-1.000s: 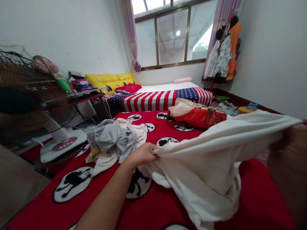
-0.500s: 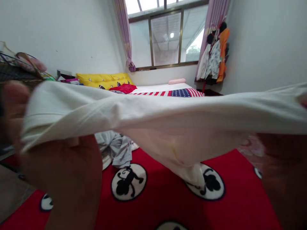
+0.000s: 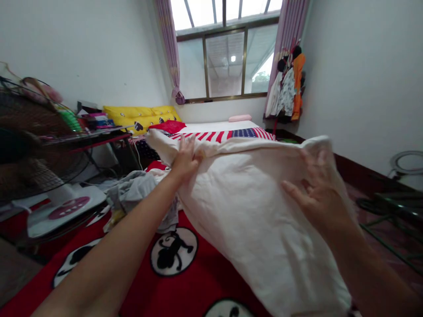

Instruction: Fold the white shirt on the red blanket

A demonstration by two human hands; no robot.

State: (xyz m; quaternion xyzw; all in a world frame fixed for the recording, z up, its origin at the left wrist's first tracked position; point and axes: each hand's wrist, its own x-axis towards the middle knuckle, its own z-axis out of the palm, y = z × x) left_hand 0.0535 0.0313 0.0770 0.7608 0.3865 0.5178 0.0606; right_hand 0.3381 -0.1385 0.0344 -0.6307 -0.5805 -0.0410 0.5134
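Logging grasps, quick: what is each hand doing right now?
Left hand: closed on the top edge of the white cloth.
Right hand: fingers spread, gripping the cloth's right side.

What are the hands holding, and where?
Both the left hand and right hand grip a white cloth along its top edge.

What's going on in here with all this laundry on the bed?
A person is holding a white cloth spread out above a red bedcover. The left hand grips its upper edge, and the right hand holds the opposite side. A pile of grey and white clothes lies on the bedcover beside a floor fan.
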